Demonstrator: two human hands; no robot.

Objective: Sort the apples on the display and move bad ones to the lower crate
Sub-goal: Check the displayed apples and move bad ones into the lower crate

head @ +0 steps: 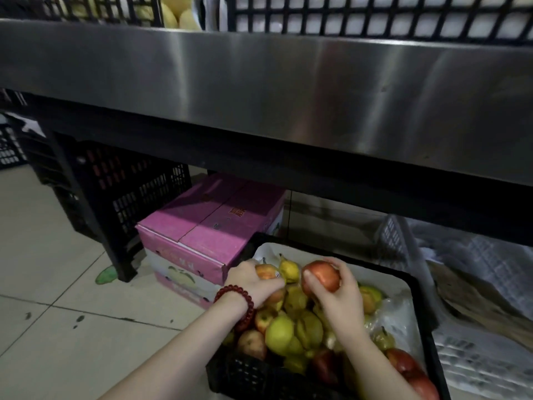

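A black lower crate [419, 287] on the floor holds a heap of yellow-green pears [281, 333] and several red apples [403, 363]. My right hand [337, 298] grips a red apple [323, 275] just above the heap at the crate's far side. My left hand [251, 281], with a red bead bracelet on the wrist, rests on a pale red apple [266, 271] at the crate's far left corner, fingers curled over it. Whether that apple is lifted or lying on the heap I cannot tell.
The steel front of the display shelf [259, 82] hangs overhead, with black crates [375, 21] of fruit on top. A pink cardboard box [207, 226] sits left of the crate, a black stacked crate [121, 183] beyond it, crumpled packing paper [476, 284] to the right.
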